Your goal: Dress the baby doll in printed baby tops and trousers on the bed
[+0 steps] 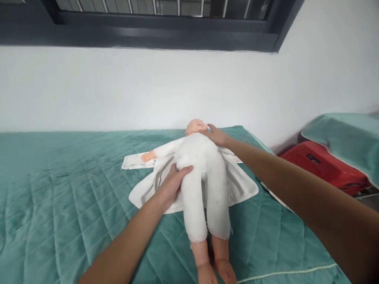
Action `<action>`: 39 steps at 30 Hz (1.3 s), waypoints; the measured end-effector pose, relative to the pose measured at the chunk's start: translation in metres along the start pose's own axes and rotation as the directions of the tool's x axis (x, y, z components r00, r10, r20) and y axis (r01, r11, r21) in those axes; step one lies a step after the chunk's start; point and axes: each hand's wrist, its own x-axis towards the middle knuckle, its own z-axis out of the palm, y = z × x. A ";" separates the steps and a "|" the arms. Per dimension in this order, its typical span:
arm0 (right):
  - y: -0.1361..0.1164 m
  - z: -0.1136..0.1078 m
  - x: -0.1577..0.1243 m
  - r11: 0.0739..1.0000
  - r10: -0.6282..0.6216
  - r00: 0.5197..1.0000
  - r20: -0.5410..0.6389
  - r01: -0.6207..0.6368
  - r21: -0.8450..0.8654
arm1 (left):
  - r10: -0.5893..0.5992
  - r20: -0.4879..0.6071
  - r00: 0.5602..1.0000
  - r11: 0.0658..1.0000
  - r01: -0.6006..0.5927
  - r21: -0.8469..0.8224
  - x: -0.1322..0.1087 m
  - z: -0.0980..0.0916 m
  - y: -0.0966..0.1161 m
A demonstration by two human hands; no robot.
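Observation:
A baby doll (195, 157) with a white cloth body lies on its back, its feet toward me and its head at the far end. Beneath it an opened white baby garment (245, 189) is spread out, one printed sleeve reaching left under the doll's hand. My left hand (173, 183) rests at the doll's hip, thumb on top and fingers partly hidden at its side. Up by the neck and shoulder, my right hand (217, 136) lies against the doll with its thumb raised apart. Part of that hand's fingers is hidden behind the doll's chest.
A green quilted bedcover (74, 205) lies under everything. Behind it rises a white wall (118, 86) with a dark-framed barred window (166, 33). To the right, beyond the bed's edge, a red case (322, 163) sits partly under green cloth (349, 134).

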 end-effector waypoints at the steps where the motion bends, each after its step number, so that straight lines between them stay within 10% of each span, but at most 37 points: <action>1: 0.001 -0.001 0.001 0.999 -0.020 1.000 0.015 0.020 -0.030 | 0.005 -0.001 1.000 0.991 -0.005 0.133 0.002 -0.007 0.003; 5: -0.006 -0.014 0.001 0.962 -0.085 0.993 -0.086 0.060 -0.267 | 0.259 -0.104 0.960 0.589 -0.072 0.805 0.018 -0.039 0.026; 9: -0.046 0.000 -0.014 0.900 -0.365 0.883 -0.296 0.253 -0.354 | 0.491 -0.051 0.870 0.037 0.038 0.999 0.043 -0.058 0.036; 14: -0.112 0.070 -0.033 0.586 -0.749 0.660 0.054 0.699 -0.411 | 0.494 0.106 0.863 -0.163 -0.028 0.986 0.059 -0.063 0.018; 20: -0.127 0.117 -0.010 0.590 -0.475 0.810 0.344 0.583 -0.559 | 0.469 0.113 0.876 -0.089 -0.080 0.993 0.060 -0.076 0.012; 30: -0.105 0.078 -0.012 0.773 -0.534 0.836 0.126 0.543 -0.328 | 0.539 -0.261 0.801 0.604 -0.151 0.783 0.067 -0.103 0.019; 39: -0.108 0.082 -0.029 0.691 -0.495 0.823 0.279 0.568 -0.448 | 0.349 -0.292 0.891 0.901 -0.233 0.366 0.066 -0.128 0.025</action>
